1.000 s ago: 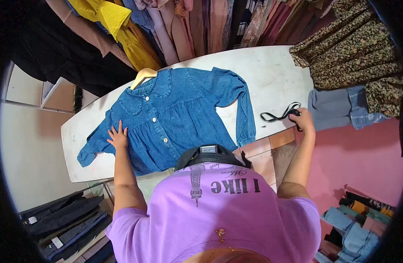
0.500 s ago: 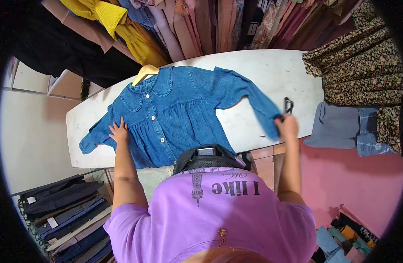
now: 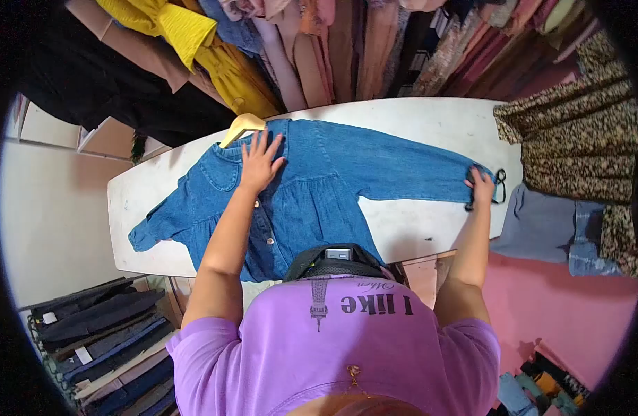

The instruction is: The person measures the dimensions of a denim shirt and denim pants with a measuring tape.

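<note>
Most of the wooden hanger (image 3: 240,127) hides inside the denim shirt (image 3: 333,187), and the right hand (image 3: 481,187) covers part of the black strap (image 3: 500,182).

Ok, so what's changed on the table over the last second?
The left hand slid from the lower front of the blue denim shirt up to its collar, lying flat. The right hand, earlier on the thin black strap, took the sleeve cuff and pulled the sleeve straight rightward. The wooden hanger and white table stayed put.
</note>
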